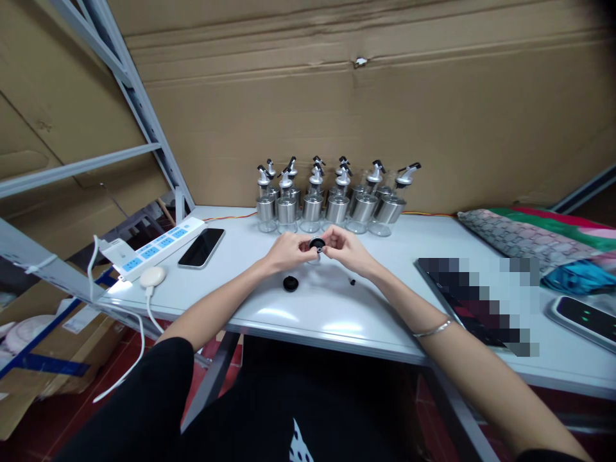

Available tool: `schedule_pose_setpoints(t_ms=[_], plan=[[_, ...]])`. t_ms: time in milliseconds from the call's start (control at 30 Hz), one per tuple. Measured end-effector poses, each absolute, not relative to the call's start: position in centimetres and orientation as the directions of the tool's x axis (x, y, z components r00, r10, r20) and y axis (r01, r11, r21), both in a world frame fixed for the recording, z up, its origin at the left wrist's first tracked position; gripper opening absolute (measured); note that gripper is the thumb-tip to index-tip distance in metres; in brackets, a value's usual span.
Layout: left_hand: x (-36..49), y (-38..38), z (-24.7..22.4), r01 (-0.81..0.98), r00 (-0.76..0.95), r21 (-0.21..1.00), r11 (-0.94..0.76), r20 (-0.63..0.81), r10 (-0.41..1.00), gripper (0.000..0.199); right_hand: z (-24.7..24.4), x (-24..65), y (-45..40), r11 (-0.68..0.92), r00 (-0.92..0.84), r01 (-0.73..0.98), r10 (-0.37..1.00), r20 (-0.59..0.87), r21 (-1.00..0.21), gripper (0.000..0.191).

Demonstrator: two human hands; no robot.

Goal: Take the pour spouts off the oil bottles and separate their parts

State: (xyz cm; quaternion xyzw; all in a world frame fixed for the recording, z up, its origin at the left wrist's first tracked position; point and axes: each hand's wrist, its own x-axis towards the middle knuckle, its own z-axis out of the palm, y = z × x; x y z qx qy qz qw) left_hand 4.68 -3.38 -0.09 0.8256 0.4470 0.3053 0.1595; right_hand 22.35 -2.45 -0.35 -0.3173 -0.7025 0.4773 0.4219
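Both hands meet over the middle of the white table (308, 314). The fingers of my left hand (290, 251) are closed on the left side of a small round black part (317, 243) with a light rim. My right hand (347, 249) pinches at the right side of the same part, its fingertips at the centre. Below the hands, a faint clear shape is partly hidden. A black round cap (290, 283) lies on the table in front of my left hand. A tiny black piece (353, 282) lies below my right hand.
Several glass-and-steel bottles (312, 207) with pour spouts stand behind the hands. At the left are a phone (202, 248), a power strip (163, 245) and a white round charger (153, 276). To the right lie a blurred flat item (462, 301), patterned fabric (534, 237) and a device (584, 317).
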Motion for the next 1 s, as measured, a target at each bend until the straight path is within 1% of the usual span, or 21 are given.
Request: schedule_pose_setpoints(t_ms=[100, 200, 300, 367, 567, 667, 733, 800, 833, 900, 933, 1000], plan=[[4.7, -3.5, -0.1, 0.663, 0.397, 0.489, -0.567, 0.414, 0.819, 0.019, -0.5, 22.8, -2.1, 0.289, -0.445, -0.017, 0.855, 0.266, -0.957, 0.027], [4.7, -3.6, -0.3, 0.626, 0.390, 0.489, -0.608, 0.479, 0.787, 0.025, -0.4, 23.0, -1.9, 0.247, -0.424, -0.087, 0.868, 0.260, -0.965, 0.035], [4.7, -3.5, -0.5, 0.565, 0.408, 0.503, -0.654, 0.519, 0.751, 0.032, -0.4, 23.1, -1.8, 0.250, -0.390, -0.120, 0.878, 0.277, -0.961, 0.040], [4.6, -3.4, -0.7, 0.536, 0.415, 0.496, -0.683, 0.550, 0.725, 0.033, -0.4, 23.2, -1.8, 0.265, -0.372, -0.125, 0.881, 0.293, -0.956, 0.038], [4.4, -3.1, -1.0, 0.460, 0.456, 0.442, -0.770, 0.627, 0.632, 0.033, -0.2, 24.0, -1.4, 0.311, -0.338, -0.072, 0.887, 0.316, -0.948, 0.024], [4.4, -3.1, -0.9, 0.431, 0.461, 0.426, -0.796, 0.654, 0.600, 0.034, 0.0, 24.4, -1.1, 0.312, -0.373, -0.025, 0.879, 0.298, -0.950, 0.023], [4.3, -3.1, -0.7, 0.454, 0.469, 0.390, -0.801, 0.660, 0.587, 0.034, -0.2, 24.7, -0.6, 0.342, -0.374, 0.052, 0.878, 0.300, -0.938, 0.024], [4.3, -3.1, -0.5, 0.517, 0.492, 0.328, -0.791, 0.643, 0.587, 0.034, -0.7, 25.2, 0.2, 0.410, -0.335, 0.228, 0.885, 0.324, -0.883, 0.022], [4.2, -3.2, -0.4, 0.552, 0.506, 0.291, -0.782, 0.628, 0.591, 0.034, -1.0, 25.6, 0.6, 0.445, -0.318, 0.357, 0.885, 0.340, -0.822, 0.020], [4.2, -3.2, -0.3, 0.602, 0.532, 0.227, -0.766, 0.601, 0.596, 0.034, -1.8, 26.2, 1.5, 0.483, -0.321, 0.601, 0.875, 0.361, -0.637, 0.021], [4.2, -3.2, -0.3, 0.614, 0.542, 0.204, -0.763, 0.594, 0.595, 0.034, -2.2, 26.5, 1.8, 0.494, -0.349, 0.680, 0.868, 0.353, -0.542, 0.024], [4.2, -3.1, -0.3, 0.622, 0.553, 0.173, -0.763, 0.593, 0.585, 0.033, -2.8, 26.8, 2.1, 0.506, -0.404, 0.772, 0.858, 0.318, -0.385, 0.029]])
